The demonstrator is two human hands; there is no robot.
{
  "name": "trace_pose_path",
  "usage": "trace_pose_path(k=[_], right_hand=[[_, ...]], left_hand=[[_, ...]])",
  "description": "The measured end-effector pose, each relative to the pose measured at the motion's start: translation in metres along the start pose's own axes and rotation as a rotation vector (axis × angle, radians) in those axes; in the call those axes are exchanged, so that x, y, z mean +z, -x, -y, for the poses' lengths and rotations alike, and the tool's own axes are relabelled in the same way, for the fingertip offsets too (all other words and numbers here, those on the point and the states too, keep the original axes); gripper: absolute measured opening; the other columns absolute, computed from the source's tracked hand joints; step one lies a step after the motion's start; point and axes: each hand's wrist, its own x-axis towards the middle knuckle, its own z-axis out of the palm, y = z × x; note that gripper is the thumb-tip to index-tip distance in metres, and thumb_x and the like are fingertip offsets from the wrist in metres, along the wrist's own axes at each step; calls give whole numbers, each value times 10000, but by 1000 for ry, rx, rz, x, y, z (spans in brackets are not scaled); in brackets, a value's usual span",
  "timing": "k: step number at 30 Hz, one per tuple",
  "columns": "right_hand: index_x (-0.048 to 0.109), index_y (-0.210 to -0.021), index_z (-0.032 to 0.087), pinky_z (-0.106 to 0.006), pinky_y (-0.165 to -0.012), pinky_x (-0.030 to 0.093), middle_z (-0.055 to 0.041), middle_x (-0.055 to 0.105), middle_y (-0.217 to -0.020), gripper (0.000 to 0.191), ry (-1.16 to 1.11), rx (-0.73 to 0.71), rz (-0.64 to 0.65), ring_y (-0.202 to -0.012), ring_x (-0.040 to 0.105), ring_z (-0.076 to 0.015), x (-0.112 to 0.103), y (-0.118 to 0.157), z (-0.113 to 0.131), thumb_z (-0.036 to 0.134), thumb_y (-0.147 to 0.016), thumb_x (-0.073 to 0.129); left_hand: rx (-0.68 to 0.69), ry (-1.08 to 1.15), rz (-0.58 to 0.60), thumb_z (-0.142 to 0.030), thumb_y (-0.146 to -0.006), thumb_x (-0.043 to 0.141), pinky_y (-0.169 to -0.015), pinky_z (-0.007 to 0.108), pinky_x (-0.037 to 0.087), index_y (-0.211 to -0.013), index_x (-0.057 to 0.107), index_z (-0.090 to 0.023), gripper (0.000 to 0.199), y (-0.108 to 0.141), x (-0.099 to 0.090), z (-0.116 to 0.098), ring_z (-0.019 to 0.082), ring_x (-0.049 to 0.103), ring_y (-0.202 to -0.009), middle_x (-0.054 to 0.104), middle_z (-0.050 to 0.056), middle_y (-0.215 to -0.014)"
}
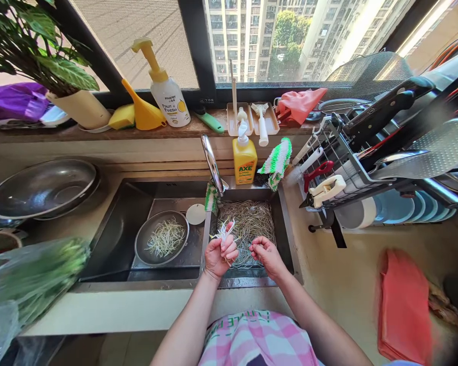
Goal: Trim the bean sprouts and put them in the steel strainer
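Observation:
My left hand [220,254] is closed round a small bunch of pale sprouts [224,233], whose ends stick out above the fingers. To its right, my right hand [266,255] is held in a pinch over the right sink basin; whatever lies between the fingertips is too small to make out. Below both hands, a thick tangle of thin brownish strands [252,216] fills the right basin [286,244]. A round metal pan [141,249] rests in the left basin, with a heap of whitish sprouts [167,238] in it.
A faucet [211,162] rises behind the divider, beside a yellow soap bottle [245,161]. On the right stands a dish rack [351,168] with knives and utensils. A wok [46,187] and bagged greens [41,274] are at the left. Red gloves [402,305] lie at the right.

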Motion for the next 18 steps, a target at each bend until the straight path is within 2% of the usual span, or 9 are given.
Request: trace_pose_path(k=[5, 8, 10, 13, 18], right_hand=[[558, -818, 157, -172, -474, 377, 13, 589, -664, 189, 166, -7, 24, -504, 505, -69, -12, -11, -8, 244, -650, 555], [560, -849, 155, -182, -476, 398, -2, 599, -672, 186, 415, 17, -1, -513, 520, -83, -28, -27, -19, 236, -697, 489], [562, -868, 152, -180, -476, 406, -10, 606, -675, 195, 682, 44, -15, -513, 527, -84, -38, -41, -28, 197, -727, 435], [588, -837, 139, -176, -469, 394, -9, 602, -626, 205, 914, 88, -15, -490, 520, -84, -46, -64, -45, 126, -721, 420], [634, -711, 135, -187, -569, 400, -22, 626, -643, 172, 1224, 109, 45, -619, 560, -116, -38, -102, -68, 51, -663, 493]], left_hand=[[-6, -169, -40, -147, -697, 495, -449, 176, 322, -1192, 421, -212, 505, 6, -2, -6, 39, 322, -435, 340, -56, -549], [53, -308, -111, -149, -737, 483, -534, 204, 404, -1213, 395, -244, 493, 18, -6, -24, 43, 403, -493, 430, -39, -630], [101, -421, -190, -153, -758, 483, -577, 223, 445, -1214, 390, -260, 478, 28, -11, -41, 49, 460, -541, 492, -22, -705], [175, -581, -334, -154, -749, 517, -605, 243, 487, -1196, 407, -251, 470, 45, -24, -72, 69, 523, -594, 549, -1, -767], [322, -766, -628, -144, -717, 552, -548, 228, 497, -1117, 465, -212, 415, 60, -54, -135, 67, 533, -520, 567, -9, -698]])
